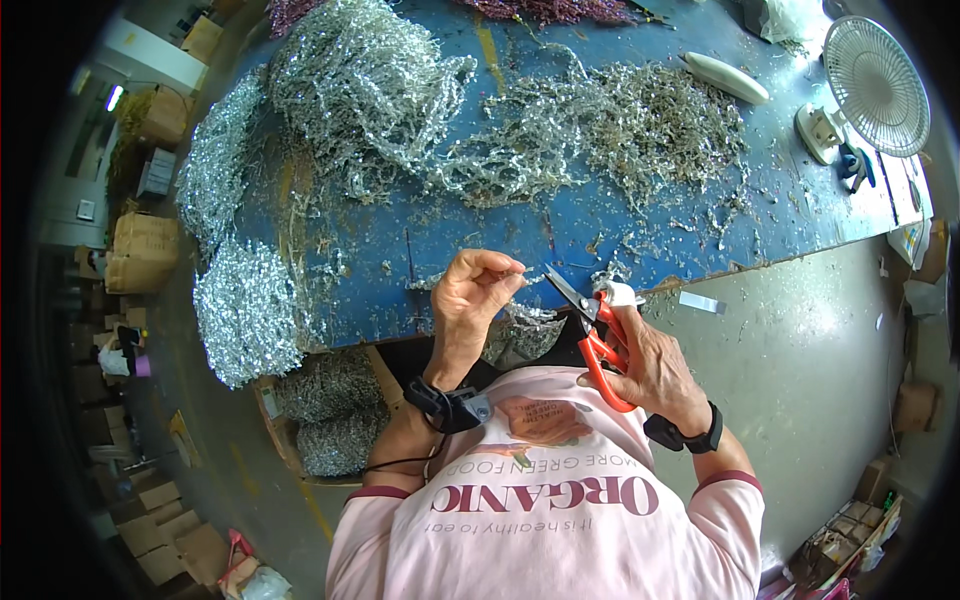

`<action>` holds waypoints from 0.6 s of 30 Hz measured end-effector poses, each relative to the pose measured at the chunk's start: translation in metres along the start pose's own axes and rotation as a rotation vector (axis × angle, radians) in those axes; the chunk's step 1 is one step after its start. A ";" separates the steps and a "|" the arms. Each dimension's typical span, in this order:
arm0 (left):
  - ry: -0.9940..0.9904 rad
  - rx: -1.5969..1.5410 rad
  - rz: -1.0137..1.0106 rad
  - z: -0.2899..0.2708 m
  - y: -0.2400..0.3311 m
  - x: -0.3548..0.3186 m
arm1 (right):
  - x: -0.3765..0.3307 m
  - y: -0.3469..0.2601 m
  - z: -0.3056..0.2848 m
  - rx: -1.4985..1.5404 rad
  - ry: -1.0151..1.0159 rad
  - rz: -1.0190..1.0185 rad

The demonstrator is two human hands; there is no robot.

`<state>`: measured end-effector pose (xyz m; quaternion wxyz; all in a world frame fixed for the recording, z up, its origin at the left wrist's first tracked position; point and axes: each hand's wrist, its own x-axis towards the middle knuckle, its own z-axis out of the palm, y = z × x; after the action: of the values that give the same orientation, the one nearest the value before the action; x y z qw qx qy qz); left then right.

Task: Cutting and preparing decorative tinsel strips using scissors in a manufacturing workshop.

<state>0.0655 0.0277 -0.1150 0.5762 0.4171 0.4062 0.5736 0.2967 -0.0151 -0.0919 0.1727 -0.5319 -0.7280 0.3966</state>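
My right hand is wrapped round red-handled scissors, whose dark blades point up and left over the table's near edge. White wrapping covers a finger of that hand. Close to the blade tips, my left hand has thumb and forefinger pinched on a thin silvery strand. Just how the strand meets the blades is too small to tell. Beyond my hands, a tangled heap of silver tinsel-like sprays spreads across the blue table. A duller, loose pile of silver-brown pieces lies to its right.
Bundled silver sprays hang over the table's left edge, and more fill a box underneath. A white fan stands at the far right, near a whitish tapered object. Cardboard boxes line the left side.
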 end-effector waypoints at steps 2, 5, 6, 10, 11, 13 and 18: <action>-0.018 -0.067 -0.020 -0.004 -0.002 0.001 | 0.000 0.000 0.001 0.000 0.004 0.000; -0.061 -0.207 -0.064 -0.007 -0.003 0.002 | -0.001 0.002 0.002 0.004 -0.005 -0.001; -0.085 -0.280 -0.087 -0.007 -0.003 0.002 | -0.001 0.002 0.002 -0.005 -0.010 -0.006; -0.114 -0.352 -0.158 -0.006 -0.005 0.000 | 0.000 0.001 0.001 -0.003 0.001 -0.024; -0.125 -0.380 -0.178 -0.005 -0.007 0.000 | 0.000 0.002 0.001 -0.002 0.002 -0.023; -0.138 -0.407 -0.198 -0.006 -0.009 0.000 | 0.000 0.002 0.001 0.030 -0.038 -0.009; -0.166 -0.432 -0.220 -0.007 -0.011 -0.001 | 0.000 0.001 -0.001 0.044 -0.051 -0.006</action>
<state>0.0627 0.0266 -0.1279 0.7423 0.2833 0.2684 0.5447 0.2983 -0.0148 -0.0923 0.1667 -0.5157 -0.7248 0.4253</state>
